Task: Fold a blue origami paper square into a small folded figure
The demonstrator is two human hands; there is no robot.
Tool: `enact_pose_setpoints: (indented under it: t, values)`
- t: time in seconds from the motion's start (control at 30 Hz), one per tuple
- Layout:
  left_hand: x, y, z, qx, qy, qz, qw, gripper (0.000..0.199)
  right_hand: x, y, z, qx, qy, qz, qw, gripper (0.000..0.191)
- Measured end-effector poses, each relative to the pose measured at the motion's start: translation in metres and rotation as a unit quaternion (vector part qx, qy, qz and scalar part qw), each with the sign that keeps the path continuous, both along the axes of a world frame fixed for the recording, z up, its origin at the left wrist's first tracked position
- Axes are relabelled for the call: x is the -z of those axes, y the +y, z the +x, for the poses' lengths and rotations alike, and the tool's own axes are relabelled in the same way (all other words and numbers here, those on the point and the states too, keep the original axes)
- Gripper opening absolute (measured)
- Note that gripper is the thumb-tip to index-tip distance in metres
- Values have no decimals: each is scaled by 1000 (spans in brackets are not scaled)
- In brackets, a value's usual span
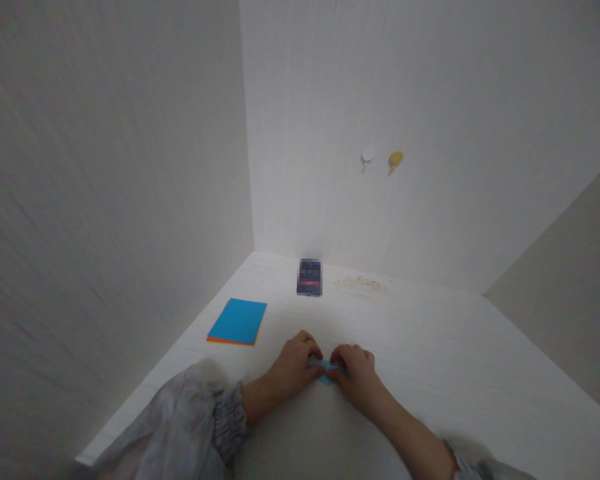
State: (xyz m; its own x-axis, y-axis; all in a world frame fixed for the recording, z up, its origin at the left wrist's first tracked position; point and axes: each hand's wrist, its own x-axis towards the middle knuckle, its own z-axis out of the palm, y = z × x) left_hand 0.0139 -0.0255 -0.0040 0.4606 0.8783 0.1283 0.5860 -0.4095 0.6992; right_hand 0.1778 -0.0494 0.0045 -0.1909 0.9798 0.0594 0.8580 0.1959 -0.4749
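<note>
Sleeve point(180, 413): gathering into a crinkled grey cuff.
Right hand point(356, 375): pinching one end of the thin blue piece point(325, 380).
Left hand point(296, 365): pinching its other end.
Blue piece: showing between both hands, over the pale tabletop point(430, 353).
Sheets point(238, 321): lying flat, blue above orange.
Dark rectangle point(309, 278): resting near the wall point(310, 133).
White hook point(367, 155), yellow hook point(396, 159): hanging there, round-backed.

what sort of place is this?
Likely a desk booth or cubicle: a white tabletop enclosed by pale walls on three sides, with a white hook and a yellow hook on the back wall.
</note>
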Motion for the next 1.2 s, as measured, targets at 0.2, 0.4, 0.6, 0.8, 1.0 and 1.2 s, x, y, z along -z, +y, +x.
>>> enact_pose_setpoints:
  t: [0.2, 0.4, 0.6, 0.8, 1.0, 1.2]
  values:
    - [3, 0, 0, 12, -12, 6, 1000, 20, 0, 1, 1, 2, 15, -4, 1000, 3]
    - [2, 0, 0, 13, -56, -19, 998, 29, 6, 7, 7, -9, 62, 32, 997, 5]
    - [-7, -2, -1, 25, -75, -7, 997, 20, 8, 9, 9, -49, 133, 94, 985, 8]
    - [-12, -4, -1, 27, -123, 26, 992, 12, -2, 3, 6, -68, 155, 180, 969, 7]
    - [-16, -7, -2, 39, -143, 114, 982, 9, -5, 1, 5, -65, 140, 235, 960, 7]
    - [-11, -5, -4, 83, -113, 151, 979, 20, -1, 4, 6, -64, 125, 233, 962, 9]
